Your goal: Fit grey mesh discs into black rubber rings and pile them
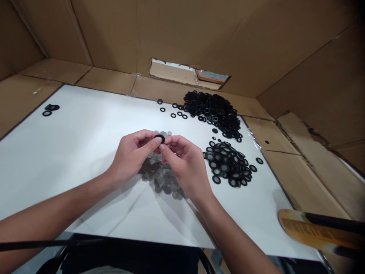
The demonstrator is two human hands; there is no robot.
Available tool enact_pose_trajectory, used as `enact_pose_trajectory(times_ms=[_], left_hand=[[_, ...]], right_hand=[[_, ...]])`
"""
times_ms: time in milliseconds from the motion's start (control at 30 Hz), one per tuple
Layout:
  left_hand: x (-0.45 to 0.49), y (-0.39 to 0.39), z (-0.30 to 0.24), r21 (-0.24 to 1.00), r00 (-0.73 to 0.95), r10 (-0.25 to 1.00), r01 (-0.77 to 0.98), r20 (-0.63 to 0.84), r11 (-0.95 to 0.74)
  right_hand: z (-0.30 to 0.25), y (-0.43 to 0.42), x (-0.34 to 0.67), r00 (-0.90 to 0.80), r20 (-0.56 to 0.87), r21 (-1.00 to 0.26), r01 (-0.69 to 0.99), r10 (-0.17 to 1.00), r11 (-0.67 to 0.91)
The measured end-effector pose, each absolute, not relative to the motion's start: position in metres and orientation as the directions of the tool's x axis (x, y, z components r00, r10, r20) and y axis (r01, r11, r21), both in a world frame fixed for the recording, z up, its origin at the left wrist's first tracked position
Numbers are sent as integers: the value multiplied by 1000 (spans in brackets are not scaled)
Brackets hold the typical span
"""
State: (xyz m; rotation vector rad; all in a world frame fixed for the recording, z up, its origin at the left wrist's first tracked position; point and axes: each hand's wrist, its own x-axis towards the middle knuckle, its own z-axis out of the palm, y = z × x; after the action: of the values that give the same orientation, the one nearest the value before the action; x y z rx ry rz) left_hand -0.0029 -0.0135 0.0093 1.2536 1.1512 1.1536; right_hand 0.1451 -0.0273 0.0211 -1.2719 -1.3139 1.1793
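Observation:
My left hand (133,153) pinches a black ring (160,137) between thumb and fingers, holding it tilted above the board. My right hand (185,160) is closed too, its thumb and fingertips meeting at the ring's right edge. Whether a disc sits inside that ring cannot be made out. Beneath both hands lies a spread pile of small grey discs (164,179), partly covered by them. To the right is a heap of black rings with grey centres (229,164). Farther back rises a larger heap of black rings (212,108), with several loose ones at its left.
A white board (94,121) covers the work surface, with cardboard walls (182,34) around it. A slot (173,72) is cut in the back wall. Several black rings (50,109) lie far left. A yellow-and-black object (310,230) juts in at the right front.

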Motion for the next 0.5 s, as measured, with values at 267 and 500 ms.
enact_pose_trajectory(times_ms=[267,500], left_hand=[[-2,-15,10,996,143,990,85,12,-25],[-4,-15,5,987,96,995,154,34,-49]], right_hand=[[21,-28,145,12,15,-995,94,1000,13],[16,-25,147,-29,2,-973,232,1000,8]])
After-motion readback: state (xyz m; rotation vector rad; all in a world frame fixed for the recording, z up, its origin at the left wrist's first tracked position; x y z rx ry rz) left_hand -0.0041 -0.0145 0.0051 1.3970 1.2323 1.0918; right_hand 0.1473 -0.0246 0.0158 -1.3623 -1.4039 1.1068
